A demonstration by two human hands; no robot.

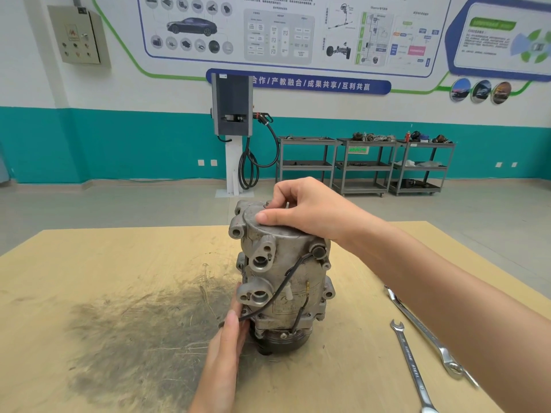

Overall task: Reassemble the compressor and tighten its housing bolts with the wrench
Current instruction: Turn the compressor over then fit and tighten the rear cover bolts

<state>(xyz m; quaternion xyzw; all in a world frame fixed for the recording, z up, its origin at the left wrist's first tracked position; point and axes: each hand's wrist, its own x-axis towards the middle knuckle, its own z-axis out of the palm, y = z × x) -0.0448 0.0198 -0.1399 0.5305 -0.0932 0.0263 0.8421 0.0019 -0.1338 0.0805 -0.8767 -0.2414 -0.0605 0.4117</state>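
Compressor (283,275) is standing on end near the middle of the wooden table (119,263), pulley end down, w/ a thin black wire (286,281) looping across its front. Right hand (307,210) is up on the top cover, thumb flat along the near rim, other fingers curled over something small on top. Prob a bolt, but it's hidden under the fingers so can't say for sure. Left hand (229,329) is pressed against the lower left side of the housing, fingers straight, just bracing it, not wrapped around anything.

Two wrenches lie on the table to the right, well apart from the compressor: an open-end one (411,365) closer to the person and a longer combo wrench (429,335) partly under the right forearm. Big dark greasy smudge (134,329) on the table left of the unit.

Background: EV charger (232,114) on a post by the teal wall, three metal carts (366,165) w/ parts beside it.
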